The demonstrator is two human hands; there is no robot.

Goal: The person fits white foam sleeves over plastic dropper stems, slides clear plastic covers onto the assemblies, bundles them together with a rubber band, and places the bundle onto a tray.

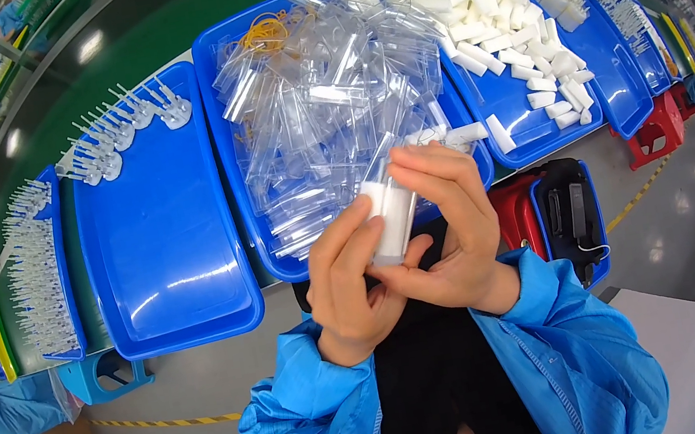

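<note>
In front of me, both hands hold a clear plastic sleeve (400, 197) with a white foam block (393, 230) inside it. My left hand (347, 277) grips it from the left with curled fingers. On its other side, the fingers of my right hand (451, 222) press near the upper end, and that thumb is by the lower end. Just beyond lies a heap of clear plastic sleeves (328, 101) in a blue tray (232, 172). White foam blocks (509, 29) are piled in another blue tray (530, 151) to the right.
A blue tray (167, 265) on the left holds white stemmed parts (110, 142) along its far edge. Further left stand many similar parts (36, 278). At right, a blue bin (595, 269) with dark items sits below the green bench (153, 43), near a red stool (655, 133).
</note>
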